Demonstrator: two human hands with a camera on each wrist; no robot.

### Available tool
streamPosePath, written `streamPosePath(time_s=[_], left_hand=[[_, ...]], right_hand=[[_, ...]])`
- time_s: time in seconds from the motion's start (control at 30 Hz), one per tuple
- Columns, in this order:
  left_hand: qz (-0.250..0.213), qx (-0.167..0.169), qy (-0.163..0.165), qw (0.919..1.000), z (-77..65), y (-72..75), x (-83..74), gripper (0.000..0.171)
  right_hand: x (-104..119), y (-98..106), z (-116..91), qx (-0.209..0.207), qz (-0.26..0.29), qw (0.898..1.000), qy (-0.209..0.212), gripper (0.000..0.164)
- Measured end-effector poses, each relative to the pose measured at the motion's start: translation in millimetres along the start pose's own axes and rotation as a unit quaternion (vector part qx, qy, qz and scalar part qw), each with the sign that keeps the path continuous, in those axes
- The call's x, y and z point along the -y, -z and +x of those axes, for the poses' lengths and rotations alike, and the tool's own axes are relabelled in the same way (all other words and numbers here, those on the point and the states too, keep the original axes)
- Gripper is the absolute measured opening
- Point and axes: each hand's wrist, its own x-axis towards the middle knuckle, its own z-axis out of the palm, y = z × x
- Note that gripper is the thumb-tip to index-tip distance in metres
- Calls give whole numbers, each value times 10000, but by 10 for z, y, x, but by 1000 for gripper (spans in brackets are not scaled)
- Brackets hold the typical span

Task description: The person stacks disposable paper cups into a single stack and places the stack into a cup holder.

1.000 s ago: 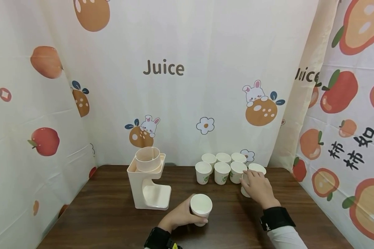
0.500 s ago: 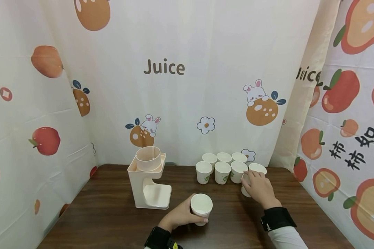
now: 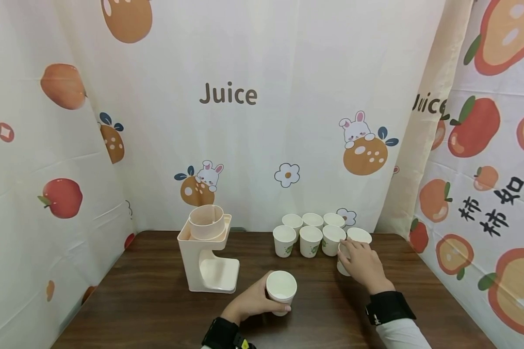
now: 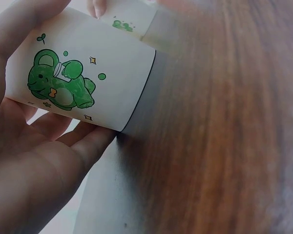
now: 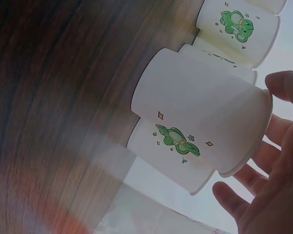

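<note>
My left hand (image 3: 254, 301) holds a white paper cup (image 3: 282, 287) upright near the front of the table, thumb and fingers wrapped round its side. A green bear print faces out on this paper cup (image 4: 78, 73) in the left wrist view, its base close to the tabletop. Farther right, my right hand (image 3: 363, 261) reaches over another white paper cup (image 3: 344, 267) and grips it by the rim. In the right wrist view the thumb and fingers lie at the rim of that paper cup (image 5: 205, 107); it stands in front of other cups.
Several white paper cups (image 3: 309, 242) stand in two rows at the back right, one more cup (image 3: 360, 236) just behind my right hand. A cream-coloured appliance (image 3: 192, 264) with a round funnel stands left on the brown table (image 3: 126, 310). Printed curtains (image 3: 244, 140) enclose the back and sides.
</note>
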Motion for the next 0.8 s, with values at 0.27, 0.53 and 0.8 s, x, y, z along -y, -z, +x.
streamPosePath(time_s=[0.27, 0.53, 0.8], left_hand=[[-20, 9, -12, 10000, -3, -2, 5, 75], [37, -6, 0, 10000, -7, 10, 7, 76], [25, -5, -7, 10000, -8, 11, 12, 76]], right_hand=[[57, 79, -39, 69, 164, 9998, 68, 39], [149, 211, -31, 442, 530, 9971, 316, 37], [237, 260, -38, 690, 756, 9936, 467, 37]])
